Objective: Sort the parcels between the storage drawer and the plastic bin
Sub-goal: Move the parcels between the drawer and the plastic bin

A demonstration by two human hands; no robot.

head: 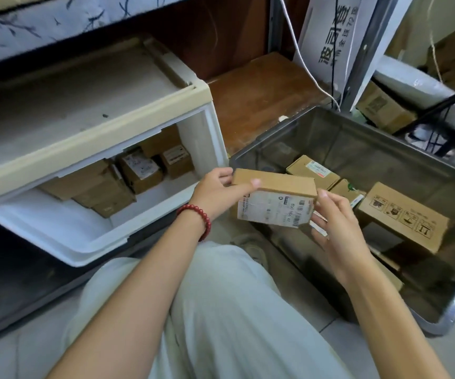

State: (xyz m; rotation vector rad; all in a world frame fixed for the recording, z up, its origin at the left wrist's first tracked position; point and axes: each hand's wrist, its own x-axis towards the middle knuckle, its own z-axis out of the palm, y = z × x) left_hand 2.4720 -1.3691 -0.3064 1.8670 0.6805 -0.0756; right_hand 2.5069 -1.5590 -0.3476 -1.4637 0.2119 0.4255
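Tiled floor (357, 351), drawer (64, 231) lft, bin (439, 305) rt; left hand (218, 190) + right hand (338, 231) both clasp labelled parcel (274, 198) betw.

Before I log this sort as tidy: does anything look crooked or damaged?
No damage shows. The parcels in the grey bin lie loosely at mixed angles, the marked carton tilted. Both the left hand and right hand hold a labelled parcel.

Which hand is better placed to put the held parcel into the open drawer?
Probably the left hand. It grips the parcel at the end nearest the storage drawer, which lies open on that side. The right hand supports the other end, beside the plastic bin.
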